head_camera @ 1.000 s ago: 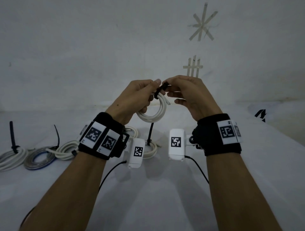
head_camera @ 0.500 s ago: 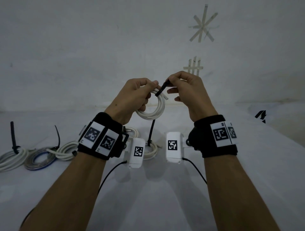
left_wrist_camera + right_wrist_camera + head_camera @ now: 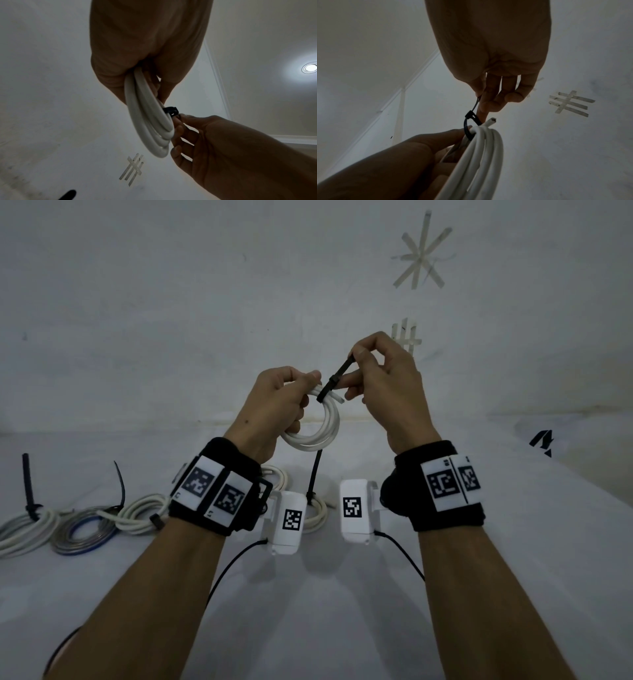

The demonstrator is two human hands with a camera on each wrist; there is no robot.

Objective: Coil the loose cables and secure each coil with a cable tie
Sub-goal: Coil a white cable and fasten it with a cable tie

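Setting: white bench before a taped wall; tied coils lie far left.
Left hand: fingers clasp the white coil, held aloft.
Right hand: pinches the cable tie tail.
Advice: pull the tail straight away from the head while steadying the loops.

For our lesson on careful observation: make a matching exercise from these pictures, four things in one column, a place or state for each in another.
Things
1. white cable coil
2. black cable tie
3. grey-and-blue coil
4. tape marks

Places or states
A. stuck on the wall
B. lying on the table, far left
C. held by the left hand
D. tail pinched by the right hand

Pairs: 1-C, 2-D, 3-B, 4-A
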